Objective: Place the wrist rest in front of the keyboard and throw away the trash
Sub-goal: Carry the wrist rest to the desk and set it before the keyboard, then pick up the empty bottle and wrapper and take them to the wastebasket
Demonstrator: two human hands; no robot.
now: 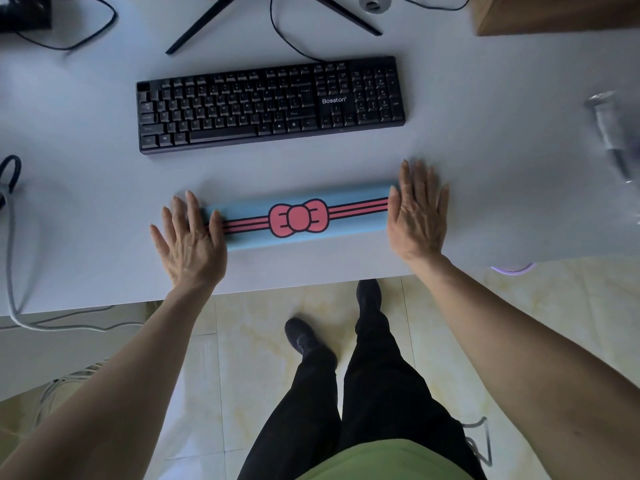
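Note:
A light blue wrist rest (346,221) with red stripes and a red bow lies on the white desk (86,209), a little nearer to me than the black keyboard (270,103) and slightly tilted. My left hand (188,240) lies flat with spread fingers on the rest's left end. Flat over its right end is my right hand (417,213). Neither hand grips anything. A crumpled clear plastic wrapper (613,133) lies blurred at the desk's right edge.
Black monitor stand legs (214,20) and cables lie behind the keyboard. A wooden box (554,12) stands at the back right. A grey cable (10,271) hangs off the left. The desk's front edge runs just below my hands, above the tiled floor.

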